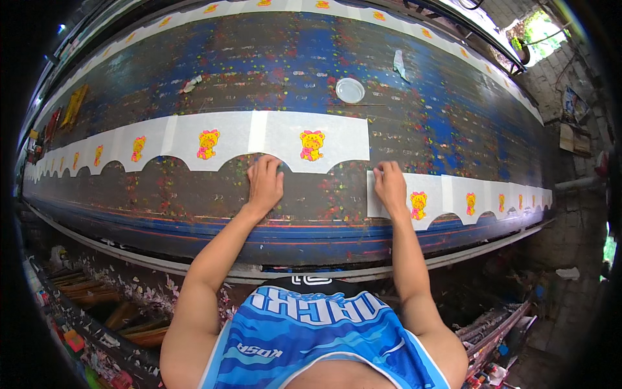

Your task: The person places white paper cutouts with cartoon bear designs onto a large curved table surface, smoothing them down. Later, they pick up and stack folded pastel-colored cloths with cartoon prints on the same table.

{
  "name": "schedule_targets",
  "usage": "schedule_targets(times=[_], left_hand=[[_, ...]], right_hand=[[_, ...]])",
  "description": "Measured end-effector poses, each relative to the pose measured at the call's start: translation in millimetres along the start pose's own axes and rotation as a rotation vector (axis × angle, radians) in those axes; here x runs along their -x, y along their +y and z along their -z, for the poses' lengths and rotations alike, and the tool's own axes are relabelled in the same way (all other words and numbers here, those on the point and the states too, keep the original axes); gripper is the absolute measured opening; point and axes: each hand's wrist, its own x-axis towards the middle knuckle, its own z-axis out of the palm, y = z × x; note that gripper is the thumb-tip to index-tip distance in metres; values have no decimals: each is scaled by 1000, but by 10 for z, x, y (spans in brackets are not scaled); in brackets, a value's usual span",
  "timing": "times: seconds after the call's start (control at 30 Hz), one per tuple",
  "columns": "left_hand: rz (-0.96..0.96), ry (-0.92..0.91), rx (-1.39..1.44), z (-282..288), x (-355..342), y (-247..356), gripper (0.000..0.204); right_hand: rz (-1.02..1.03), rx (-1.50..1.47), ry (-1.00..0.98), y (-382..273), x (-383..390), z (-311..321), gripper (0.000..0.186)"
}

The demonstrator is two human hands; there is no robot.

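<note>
A row of white cut pieces (230, 133) with scalloped lower edges, each printed with a yellow and pink bear, runs across the long table from the left to the middle. My left hand (264, 188) lies at its lower edge, fingers curled over the overlap of the last two pieces; whatever is under the fingertips is hidden. A second, nearer row of similar pieces (429, 188) stretches to the right. At its left end my right hand (390, 187) pinches the top edge of the first piece, near the corner. The two rows lie apart.
The dark table (259, 78) is speckled with coloured paint. Beyond the rows stand a round white lid or dish (350, 91), a thin stick (363, 105) and crumpled scraps (400, 63). Another printed row (278, 7) curves along the far edge. A metal rail (162, 260) borders the near side.
</note>
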Motion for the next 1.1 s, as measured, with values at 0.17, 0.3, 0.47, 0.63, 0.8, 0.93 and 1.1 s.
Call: schedule_targets(times=[0.17, 0.3, 0.47, 0.63, 0.8, 0.93, 1.1], left_hand=[[-132, -37, 128, -31, 330, 324, 34], [-132, -130, 219, -78, 437, 530, 28], [-164, -149, 245, -130, 471, 683, 21], [-137, -145, 254, -307, 323, 749, 16], [-106, -172, 292, -719, 77, 1020, 10], [-18, -121, 343, -1199, -168, 1427, 16], [237, -147, 7, -1594, -335, 1861, 21]], right_hand=[[20, -54, 7, -301, 858, 18, 17], [-78, -70, 30, -399, 1222, 61, 14], [-125, -53, 89, -280, 1447, 183, 15], [-131, -16, 141, 160, 1390, 399, 15], [-113, 36, 121, 912, 1210, 861, 15], [-94, 30, 93, 1557, 1087, 1177, 15], [-26, -88, 42, 2219, 973, 1297, 11]])
